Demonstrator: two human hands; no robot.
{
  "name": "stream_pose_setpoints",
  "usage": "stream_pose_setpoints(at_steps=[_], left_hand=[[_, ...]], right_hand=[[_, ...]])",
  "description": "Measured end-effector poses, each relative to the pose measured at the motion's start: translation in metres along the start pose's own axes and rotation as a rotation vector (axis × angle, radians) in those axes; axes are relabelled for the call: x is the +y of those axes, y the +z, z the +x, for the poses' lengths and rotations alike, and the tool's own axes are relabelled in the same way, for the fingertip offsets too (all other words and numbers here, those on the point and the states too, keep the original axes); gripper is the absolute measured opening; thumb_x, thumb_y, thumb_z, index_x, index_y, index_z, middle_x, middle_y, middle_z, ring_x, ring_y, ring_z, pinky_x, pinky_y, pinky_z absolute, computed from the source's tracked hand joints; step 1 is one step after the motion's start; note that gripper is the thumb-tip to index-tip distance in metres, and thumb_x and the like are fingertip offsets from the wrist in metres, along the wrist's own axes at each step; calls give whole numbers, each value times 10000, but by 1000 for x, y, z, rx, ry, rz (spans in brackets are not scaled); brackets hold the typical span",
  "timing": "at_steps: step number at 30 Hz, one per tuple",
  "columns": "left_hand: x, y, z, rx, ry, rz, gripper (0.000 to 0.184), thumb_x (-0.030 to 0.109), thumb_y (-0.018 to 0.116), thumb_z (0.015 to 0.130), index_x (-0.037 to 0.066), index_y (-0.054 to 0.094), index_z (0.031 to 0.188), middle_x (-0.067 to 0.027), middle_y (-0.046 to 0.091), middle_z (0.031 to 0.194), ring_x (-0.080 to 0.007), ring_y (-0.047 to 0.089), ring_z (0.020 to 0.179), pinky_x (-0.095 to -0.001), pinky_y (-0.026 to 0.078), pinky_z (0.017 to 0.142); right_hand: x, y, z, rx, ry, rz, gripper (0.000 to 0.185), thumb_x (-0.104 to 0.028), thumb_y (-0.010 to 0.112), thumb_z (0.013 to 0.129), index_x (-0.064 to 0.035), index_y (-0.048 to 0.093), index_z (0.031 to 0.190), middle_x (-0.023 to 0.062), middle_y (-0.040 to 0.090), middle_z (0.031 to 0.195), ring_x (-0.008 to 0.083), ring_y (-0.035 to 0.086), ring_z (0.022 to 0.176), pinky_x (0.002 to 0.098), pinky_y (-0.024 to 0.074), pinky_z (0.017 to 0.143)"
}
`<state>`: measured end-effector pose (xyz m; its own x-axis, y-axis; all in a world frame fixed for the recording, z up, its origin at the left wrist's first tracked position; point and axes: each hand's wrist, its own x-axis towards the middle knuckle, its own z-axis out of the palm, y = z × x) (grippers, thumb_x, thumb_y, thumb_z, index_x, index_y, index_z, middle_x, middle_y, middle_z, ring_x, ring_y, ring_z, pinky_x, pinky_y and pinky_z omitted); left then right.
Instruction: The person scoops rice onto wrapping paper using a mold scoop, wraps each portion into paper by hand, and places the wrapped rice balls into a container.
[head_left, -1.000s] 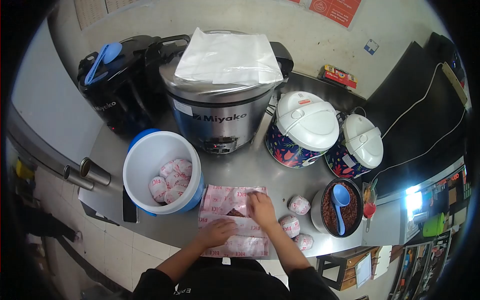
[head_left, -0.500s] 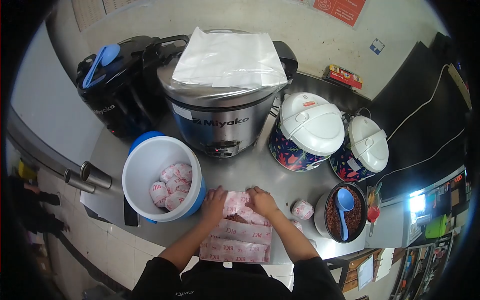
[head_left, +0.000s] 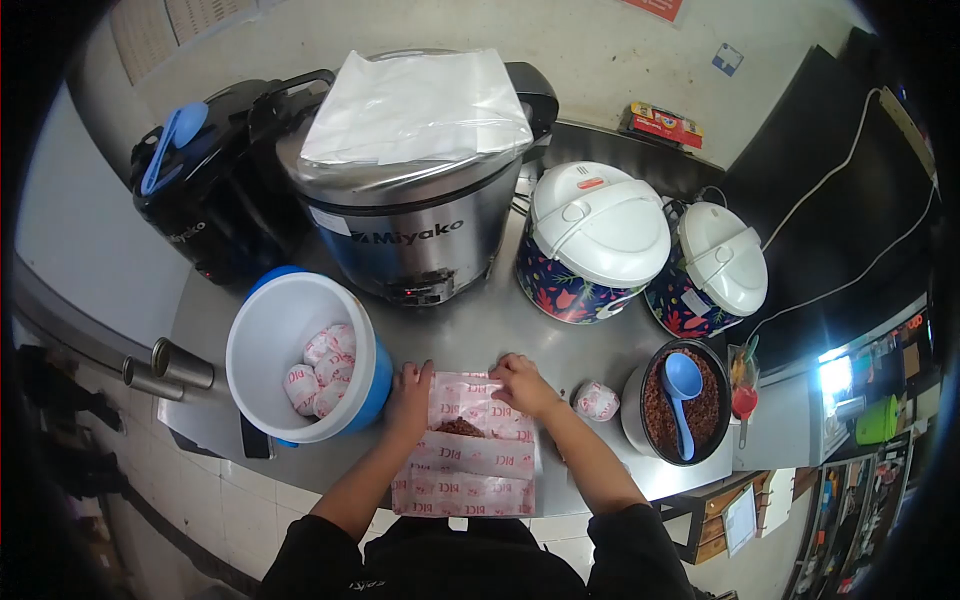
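A pink-and-white printed wrapping paper (head_left: 465, 490) lies at the table's front edge, creased across into bands. On it sits a small heap of brown, grainy food (head_left: 460, 427), partly covered by a fold. My left hand (head_left: 409, 402) is closed at the paper's upper left edge. At the upper right corner, my right hand (head_left: 522, 385) pinches the paper with bent fingers. Just right of that hand rests a wrapped round bundle (head_left: 597, 401); other bundles are partly hidden under my right forearm. Several similar bundles (head_left: 328, 370) lie inside the white-lined blue tub (head_left: 245, 350) on the left.
A pot of brown grains (head_left: 655, 405) holds a blue ladle (head_left: 682, 390). Behind stand a steel rice cooker (head_left: 410, 250) topped with white sheets (head_left: 420, 105), a black cooker (head_left: 220, 200), and two flowered cookers (head_left: 590, 260) with white lids. Metal cups (head_left: 183, 365) stand far left.
The paper's upper part lies more spread out, and more of the brown heap shows. My hands have stayed at its upper edges. The whole view has shifted slightly.
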<state>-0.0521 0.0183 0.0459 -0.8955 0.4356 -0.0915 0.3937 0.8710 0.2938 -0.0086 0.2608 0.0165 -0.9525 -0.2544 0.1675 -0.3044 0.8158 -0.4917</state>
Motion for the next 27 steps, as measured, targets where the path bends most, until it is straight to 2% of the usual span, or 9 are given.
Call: stream_pose_setpoints(at_steps=[3,5,7,9,13,16,18,21,27], left_hand=[[15,-35,-22,161,235,-17,544,105,666,722,103,502,1241,-105,447,1258,-321,422,1208,-423,373,999],[10,-34,-40,6,716,-197,716,246,775,654,120,465,1287,-122,382,1337,-339,297,1309,-504,256,1072],[13,-28,-49,-70,648,-148,755,288,759,666,182,418,1332,-93,336,1385,-322,265,1336,-516,198,1101],[15,-22,-45,-71,491,-156,851,314,788,620,195,383,1359,-98,314,1406,-304,242,1350,-536,171,1101],[26,-32,-34,-32,468,-143,937,328,805,592,170,333,1386,-112,287,1422,-298,198,1369,-542,166,1098],[32,-34,-34,31,565,-13,734,271,750,646,120,440,1295,-114,425,1309,-283,347,1291,-530,185,1092],[21,-12,-34,-74,785,190,438,203,653,703,95,561,1117,-86,556,1110,-236,512,1121,-459,329,1029],[-5,-7,-55,-48,822,132,246,158,576,725,94,610,960,-43,602,964,-190,585,955,-367,455,893],[-62,13,-68,36,991,-12,281,150,591,743,88,612,1016,-33,599,1033,-192,585,971,-330,490,823]], right_hand=[[2,0,13,-196,4,-4,280,-172,708,706,-89,636,963,93,564,970,287,530,966,384,369,911],[-11,-16,21,-187,-16,-12,255,-168,699,703,-97,639,941,88,576,939,291,548,936,391,398,881],[-31,-25,22,-181,-44,-20,230,-164,691,701,-105,642,918,83,588,907,295,566,906,399,427,850],[-46,-29,19,-312,320,107,165,-150,669,695,-85,632,842,79,603,867,302,603,809,433,479,743],[-78,-40,-11,-202,43,-69,142,-156,634,707,-74,634,822,83,592,839,270,618,739,397,507,654],[-111,-24,-60,-39,-168,-220,124,-147,581,731,-86,632,827,51,574,828,203,610,784,318,513,664],[-113,-3,-92,-51,-170,-225,155,-151,564,732,-86,629,856,46,573,872,202,602,829,318,512,685],[-102,19,-114,-25,-177,-206,198,-150,544,735,-82,618,906,41,576,929,201,595,880,314,513,715],[-81,37,-113,-14,-185,-178,230,-137,539,743,-66,604,951,62,595,1003,215,597,924,304,516,755]])
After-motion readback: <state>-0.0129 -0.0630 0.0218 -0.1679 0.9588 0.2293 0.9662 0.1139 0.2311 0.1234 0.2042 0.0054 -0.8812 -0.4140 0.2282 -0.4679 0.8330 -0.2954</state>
